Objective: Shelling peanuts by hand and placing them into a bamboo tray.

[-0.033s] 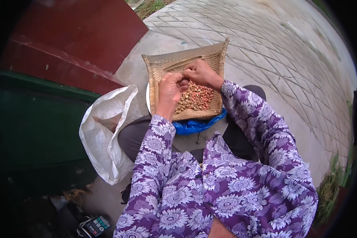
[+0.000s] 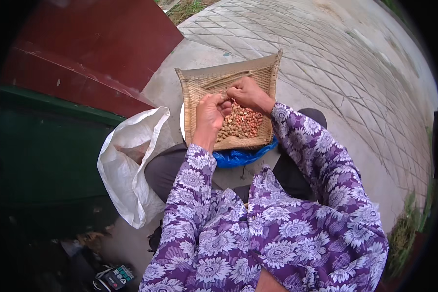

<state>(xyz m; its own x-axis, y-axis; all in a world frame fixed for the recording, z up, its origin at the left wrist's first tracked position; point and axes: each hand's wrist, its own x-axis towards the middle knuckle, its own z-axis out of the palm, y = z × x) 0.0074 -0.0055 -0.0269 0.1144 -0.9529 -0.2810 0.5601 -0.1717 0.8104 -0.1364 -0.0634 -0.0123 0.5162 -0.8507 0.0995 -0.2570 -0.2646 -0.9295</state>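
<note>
Over a square woven basket (image 2: 193, 82) in front of me, my two hands meet with their fingertips pinched close together. My left hand (image 2: 210, 113) is closed, fingers curled inward. My right hand (image 2: 250, 93) is closed too, its thumb and forefinger against the left fingertips. Whatever small thing they grip is hidden between the fingers. Below them in the basket lies a heap of what look like peanuts (image 2: 243, 121), reddish kernels on the right and tan shelled-looking pieces on the left. A thin tan strip (image 2: 231, 79) lies behind my right hand.
A blue plastic bag (image 2: 241, 156) shows under the basket's near edge. To the left stands an open white woven sack (image 2: 126, 194), beside a dark green panel (image 2: 48, 151) and a dark red one (image 2: 107, 44). A dark box-like thing (image 2: 114, 278) sits at lower left.
My right hand has come very slightly nearer to me, showing more of the strip behind it. Both hands stay pinched together above the basket.
</note>
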